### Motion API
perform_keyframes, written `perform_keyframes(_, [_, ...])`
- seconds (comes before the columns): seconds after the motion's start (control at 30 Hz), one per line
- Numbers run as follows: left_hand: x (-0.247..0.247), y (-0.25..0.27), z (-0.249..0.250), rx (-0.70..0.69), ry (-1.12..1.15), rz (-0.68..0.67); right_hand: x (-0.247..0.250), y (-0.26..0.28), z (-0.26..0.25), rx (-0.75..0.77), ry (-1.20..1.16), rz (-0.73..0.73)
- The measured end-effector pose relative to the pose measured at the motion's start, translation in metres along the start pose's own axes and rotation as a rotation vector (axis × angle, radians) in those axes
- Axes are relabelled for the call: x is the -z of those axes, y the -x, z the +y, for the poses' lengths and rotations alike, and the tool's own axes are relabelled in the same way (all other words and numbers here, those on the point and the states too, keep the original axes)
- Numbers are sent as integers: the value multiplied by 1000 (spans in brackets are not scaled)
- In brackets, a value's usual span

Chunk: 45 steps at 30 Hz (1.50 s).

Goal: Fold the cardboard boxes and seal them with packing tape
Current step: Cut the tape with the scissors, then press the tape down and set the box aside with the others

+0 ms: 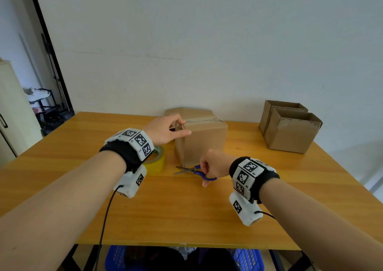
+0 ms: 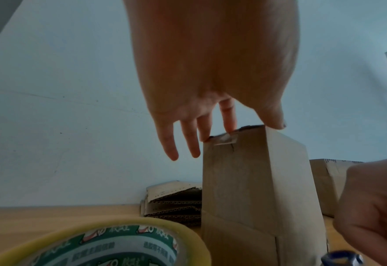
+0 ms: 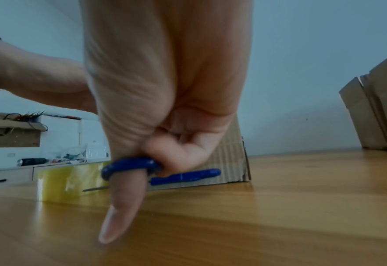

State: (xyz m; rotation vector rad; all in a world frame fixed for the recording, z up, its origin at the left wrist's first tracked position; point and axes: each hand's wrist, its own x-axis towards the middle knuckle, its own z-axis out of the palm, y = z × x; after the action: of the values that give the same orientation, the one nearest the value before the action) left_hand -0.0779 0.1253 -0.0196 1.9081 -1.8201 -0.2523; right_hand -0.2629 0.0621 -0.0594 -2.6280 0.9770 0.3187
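Box (image 1: 204, 140) in the middle of the surface (image 1: 269, 198) looks folded, with tape already across its top seam. Two more boxes (image 1: 290, 125) at the back right sit open, so I'd say there's plenty left. Left hand (image 1: 165, 128) rests with straight fingers on the box's top left corner. Right hand (image 1: 215, 166), just in front of the box, has its thumb through the blue scissors (image 1: 194, 171). Tape roll (image 1: 156, 161) sits beside the box, under the left wrist.

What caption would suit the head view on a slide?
Left hand steadies a taped cardboard box while right hand grips blue scissors beside a tape roll.
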Motion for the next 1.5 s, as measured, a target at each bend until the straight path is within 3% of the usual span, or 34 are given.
perform_keyframes(0.33, [-5, -1, 2, -2, 4, 29, -3, -1, 1, 27, -253, -192])
perform_keyframes(0.47, [-4, -3, 1, 7, 8, 5, -2, 2, 0, 47, -284, -166])
perform_keyframes(0.53, [-2, -3, 2, 5, 9, -10, 5, 5, -1, 100, -241, -37])
perform_keyframes(0.67, [2, -5, 6, 18, -17, -13, 24, 11, -4, 214, -262, 434])
perform_keyframes(0.73, [3, -7, 9, 26, -17, 6, 32, 12, -6, 183, -257, 694])
perform_keyframes(0.8, [1, -8, 11, 1, -30, 38, 38, 12, -8, 111, -149, 852])
perform_keyframes(0.93, [-9, -12, 14, -75, -180, 1, 42, -1, -4, 88, -32, 719])
perform_keyframes(1.07, [-18, -11, 10, -55, -226, -73, 38, -11, 2, 23, -10, 585])
perform_keyframes(1.23, [-21, -8, 7, -38, -143, -57, 33, -12, 11, 31, 10, 594])
perform_keyframes(1.5, [-25, -4, 12, -1, -82, -87, 30, -11, 27, -25, -210, 647])
